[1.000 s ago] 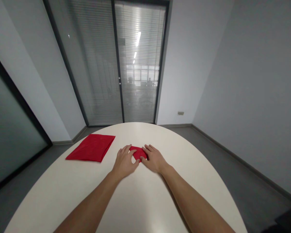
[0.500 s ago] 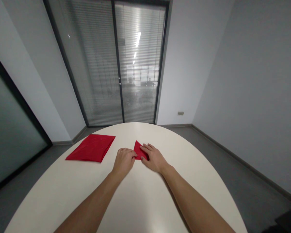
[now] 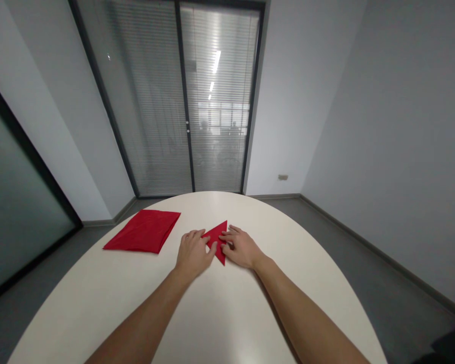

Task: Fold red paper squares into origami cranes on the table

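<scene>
A small red triangle of folded sheet [image 3: 216,235] lies flat near the far middle of the table; I cannot tell whether it is paper or cloth. My left hand [image 3: 195,253] rests on its left corner, fingers spread and thumb out along the lower edge. From the right side, my right hand [image 3: 243,248] lays slightly bent, parted fingertips on the triangle's upright edge. Neither hand grips it. One corner points away from me and another points towards me. Parts of the triangle are hidden under the fingers.
A larger flat red folded piece [image 3: 142,231] lies on the round white table [image 3: 197,313], left of my hands. Beyond the table's far edge stand a glass partition with blinds [image 3: 220,151] and a white wall [image 3: 291,101]. A dark object [image 3: 453,341] shows at the lower right.
The red triangle has turned, so its long edge now stands upright under my right fingers. My left fingers have spread from a pinch at its corner. The larger red piece has not moved.
</scene>
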The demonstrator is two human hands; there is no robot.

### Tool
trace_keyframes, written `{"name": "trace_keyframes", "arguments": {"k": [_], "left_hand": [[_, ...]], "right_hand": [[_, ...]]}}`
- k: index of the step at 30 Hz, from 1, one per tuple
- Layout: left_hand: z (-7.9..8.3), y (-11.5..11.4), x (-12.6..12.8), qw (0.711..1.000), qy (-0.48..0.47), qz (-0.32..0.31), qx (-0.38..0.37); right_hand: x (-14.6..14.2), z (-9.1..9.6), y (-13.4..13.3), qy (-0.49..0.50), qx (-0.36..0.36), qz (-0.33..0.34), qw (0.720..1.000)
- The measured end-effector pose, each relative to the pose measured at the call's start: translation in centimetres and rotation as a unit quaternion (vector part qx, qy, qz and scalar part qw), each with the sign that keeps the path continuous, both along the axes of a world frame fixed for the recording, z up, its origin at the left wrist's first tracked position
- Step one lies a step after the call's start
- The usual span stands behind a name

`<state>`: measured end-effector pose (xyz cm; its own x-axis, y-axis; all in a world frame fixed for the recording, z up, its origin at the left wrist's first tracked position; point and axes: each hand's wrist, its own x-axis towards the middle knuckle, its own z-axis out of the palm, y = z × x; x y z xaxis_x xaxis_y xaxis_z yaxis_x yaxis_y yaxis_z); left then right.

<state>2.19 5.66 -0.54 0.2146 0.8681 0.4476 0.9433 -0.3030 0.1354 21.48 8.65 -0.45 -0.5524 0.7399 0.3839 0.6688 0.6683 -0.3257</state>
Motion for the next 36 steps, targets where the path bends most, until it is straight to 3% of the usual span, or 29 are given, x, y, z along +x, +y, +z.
{"name": "trace_keyframes", "arguments": {"k": [14,36], "left_hand": [[-0.22,0.11,0.01,0.999,0.004,-0.028,-0.032],[-0.04,0.06,0.15,0.997,-0.011,-0.063,-0.033]], "right_hand": [[0.32,-0.54,0.44,0.060,-0.019,0.010,0.998],[0.29,-0.46,0.44,0.067,0.022,-0.028,0.997]]}}
